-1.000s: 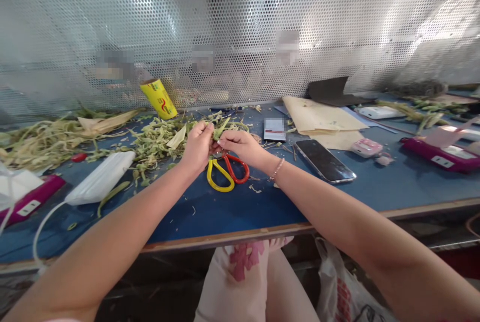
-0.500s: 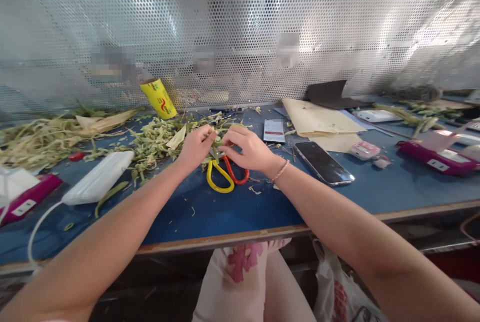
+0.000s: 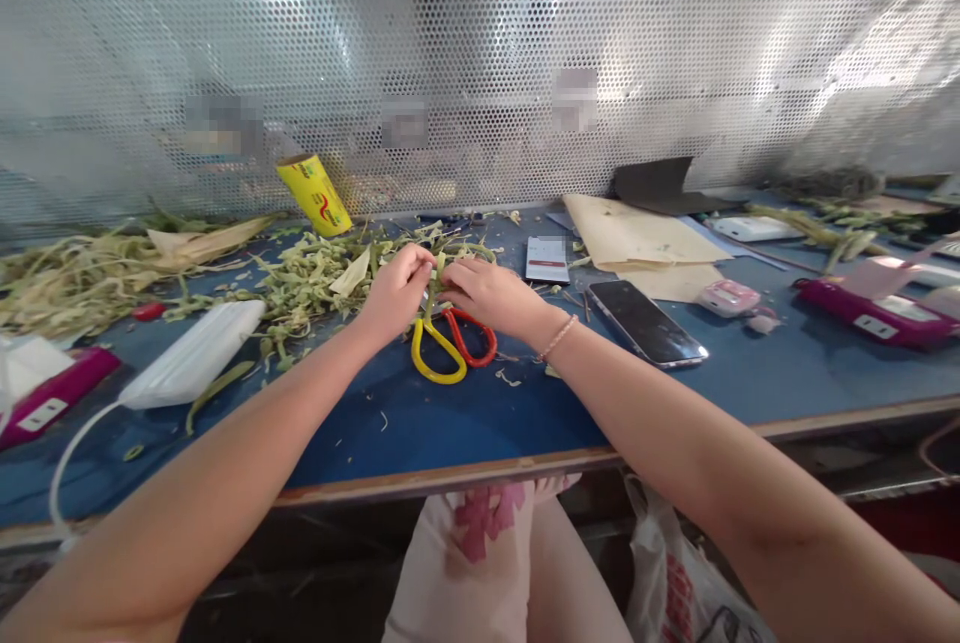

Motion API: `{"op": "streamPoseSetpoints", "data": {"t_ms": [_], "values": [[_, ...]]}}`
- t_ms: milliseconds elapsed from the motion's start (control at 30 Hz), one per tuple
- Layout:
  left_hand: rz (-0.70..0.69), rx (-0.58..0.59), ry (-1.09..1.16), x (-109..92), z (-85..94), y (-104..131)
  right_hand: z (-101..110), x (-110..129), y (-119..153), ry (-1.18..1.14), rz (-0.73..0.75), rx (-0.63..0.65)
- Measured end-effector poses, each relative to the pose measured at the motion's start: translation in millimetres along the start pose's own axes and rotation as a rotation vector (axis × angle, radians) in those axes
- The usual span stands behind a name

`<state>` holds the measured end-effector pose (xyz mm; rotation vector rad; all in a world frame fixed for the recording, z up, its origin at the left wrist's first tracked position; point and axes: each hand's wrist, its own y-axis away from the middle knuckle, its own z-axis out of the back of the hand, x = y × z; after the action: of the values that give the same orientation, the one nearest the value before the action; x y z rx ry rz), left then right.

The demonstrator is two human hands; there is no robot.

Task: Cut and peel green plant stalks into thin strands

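My left hand is closed in a pinch on a thin green plant stem, held just above the bench. Close on its right, my right hand has its fingers curled together against the same stem; its fingertips are partly hidden. Below both hands lie scissors with one yellow and one red handle loop, their blades mostly covered by the hands and stem. A heap of pale green plant cuttings spreads to the left of my left hand.
On the blue bench are a yellow tube, a white cabled device, a black phone, a small screen, beige paper, a pink case and purple power strips. Perforated metal stands behind.
My right hand's fingers have come down and closed in around the stem beside my left hand. The left hand keeps its pinch, and the scissors lie where they were.
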<state>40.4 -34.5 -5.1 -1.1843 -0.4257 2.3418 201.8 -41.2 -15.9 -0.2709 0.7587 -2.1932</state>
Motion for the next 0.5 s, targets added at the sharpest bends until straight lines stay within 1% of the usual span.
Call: {"op": "streamPoseSetpoints", "data": {"t_ms": [67,167,300,400,500], "values": [[0.012,0.006,0.024,-0.5,-0.4,0.4,-2.1,0.1,0.2,0.006,-0.016,0.031],[0.047,0.023,0.084,-1.6,-2.3,1.1,-5.2,1.4,0.3,0.007,-0.020,0.118],[0.106,0.038,0.209,4.6,-7.5,-0.5,-7.8,5.1,1.1,-0.035,-0.031,0.200],[0.186,0.011,0.340,9.9,-10.7,-1.9,-9.0,7.1,1.4,-0.090,-0.052,0.195],[0.240,0.011,0.423,8.2,-11.0,-2.0,-7.8,8.3,0.7,-0.221,-0.089,0.159]]}}
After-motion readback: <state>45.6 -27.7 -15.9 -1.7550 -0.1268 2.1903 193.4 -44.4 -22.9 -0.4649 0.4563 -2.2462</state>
